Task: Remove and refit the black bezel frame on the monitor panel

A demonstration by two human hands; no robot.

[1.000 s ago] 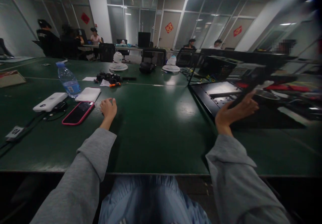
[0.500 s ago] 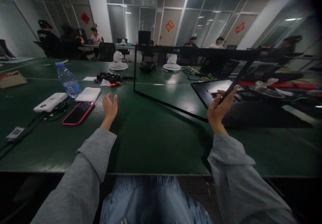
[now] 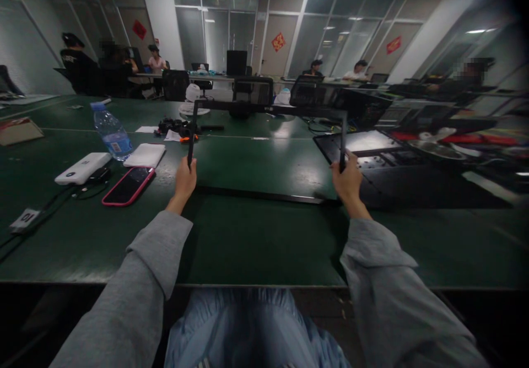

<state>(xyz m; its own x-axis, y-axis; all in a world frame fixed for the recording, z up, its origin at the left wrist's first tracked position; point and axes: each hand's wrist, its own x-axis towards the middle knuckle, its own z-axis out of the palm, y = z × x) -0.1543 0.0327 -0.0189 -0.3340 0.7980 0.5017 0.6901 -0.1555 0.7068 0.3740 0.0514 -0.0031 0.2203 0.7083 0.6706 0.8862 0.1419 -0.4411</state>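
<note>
A thin black rectangular frame (image 3: 268, 195) stands tilted over the green table (image 3: 256, 247), its middle hollow. My left hand (image 3: 185, 179) is closed on the frame's left side, and my right hand (image 3: 347, 178) grips the right side. Just beyond my right hand lies a dark flat panel (image 3: 397, 183) with a lighter area and small parts on it. A phone with a pink edge (image 3: 129, 186) rests on the table to the left of my left hand.
At the left are a water bottle (image 3: 112, 132), a white notepad (image 3: 145, 155), a white power bank (image 3: 84, 168) and cables. Black gear (image 3: 177, 128) and white fans (image 3: 194, 107) sit farther back. A red item (image 3: 479, 139) lies right. Several people sit beyond the table.
The frame has swung round to face me and come lower and to the left. My left hand has taken hold of its left side. My right hand has moved slightly left.
</note>
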